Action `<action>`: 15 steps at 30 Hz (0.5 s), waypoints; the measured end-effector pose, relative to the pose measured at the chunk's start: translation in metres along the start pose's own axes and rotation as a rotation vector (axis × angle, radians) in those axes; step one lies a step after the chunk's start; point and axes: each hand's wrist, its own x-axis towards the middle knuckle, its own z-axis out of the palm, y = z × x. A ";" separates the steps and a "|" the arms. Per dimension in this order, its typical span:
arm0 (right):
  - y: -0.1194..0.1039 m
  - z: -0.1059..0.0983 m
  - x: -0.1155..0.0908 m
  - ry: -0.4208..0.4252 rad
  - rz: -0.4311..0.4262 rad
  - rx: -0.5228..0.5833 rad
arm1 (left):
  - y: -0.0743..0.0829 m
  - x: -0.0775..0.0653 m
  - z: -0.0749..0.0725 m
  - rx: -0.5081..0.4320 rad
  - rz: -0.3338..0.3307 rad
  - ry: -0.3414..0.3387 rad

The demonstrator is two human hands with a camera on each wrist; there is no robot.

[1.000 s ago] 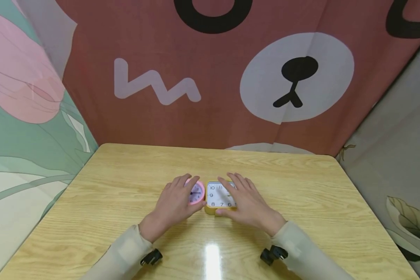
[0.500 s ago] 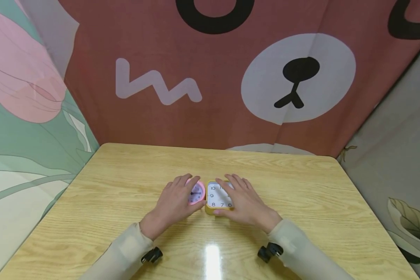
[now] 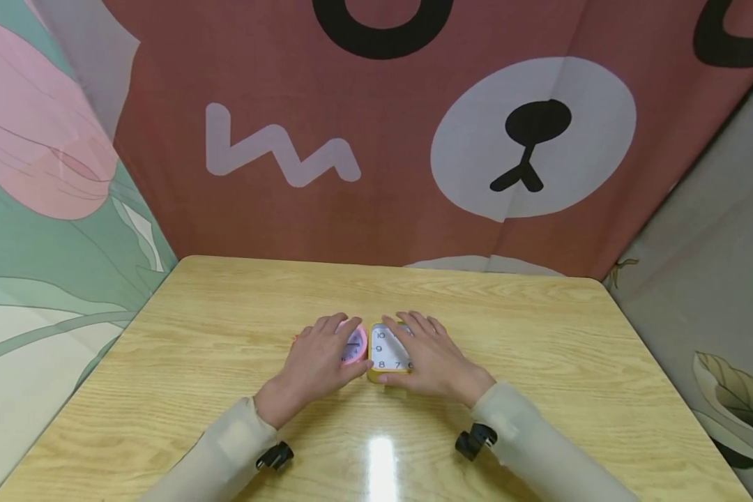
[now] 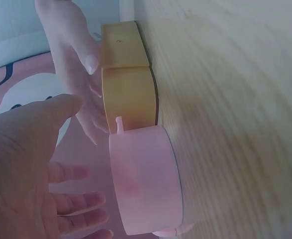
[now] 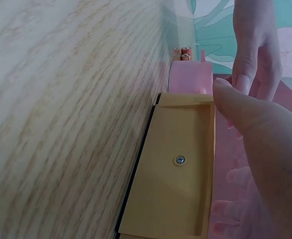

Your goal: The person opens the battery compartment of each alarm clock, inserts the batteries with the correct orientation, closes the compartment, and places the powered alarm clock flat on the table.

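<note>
A pink round clock (image 3: 355, 344) lies face up on the table, its left part hidden under my left hand (image 3: 316, 364). Right beside it is a yellow square clock (image 3: 388, 350), also face up; my right hand (image 3: 438, 361) covers its right side. In the left wrist view, the fingers of the left hand (image 4: 24, 164) extend loosely above the pink clock (image 4: 146, 179), with a gap visible. The right wrist view has the thumb of the right hand (image 5: 265, 134) near the top edge of the yellow clock (image 5: 173, 189), fingers extended. Neither hand grips a clock.
Small orange-ended batteries (image 5: 185, 54) stand beyond the pink clock in the right wrist view. The wooden table (image 3: 226, 300) stretches around both clocks. A reddish-brown printed cloth (image 3: 389, 209) hangs behind its far edge.
My right hand has shifted left, covering more of the yellow clock's dial. My left hand has moved slightly right, and a bit of orange now shows to its left. The clocks stay put.
</note>
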 end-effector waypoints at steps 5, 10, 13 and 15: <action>0.001 -0.001 0.003 -0.037 0.003 -0.006 | 0.001 0.000 0.001 0.006 -0.001 -0.011; 0.000 -0.003 0.005 -0.071 0.013 -0.012 | 0.002 0.000 0.001 0.015 0.001 -0.018; -0.002 -0.003 0.006 -0.084 0.012 -0.017 | 0.003 0.000 0.001 0.013 0.000 -0.025; -0.002 -0.003 0.007 -0.093 0.010 -0.027 | 0.004 0.000 0.001 0.010 0.002 -0.029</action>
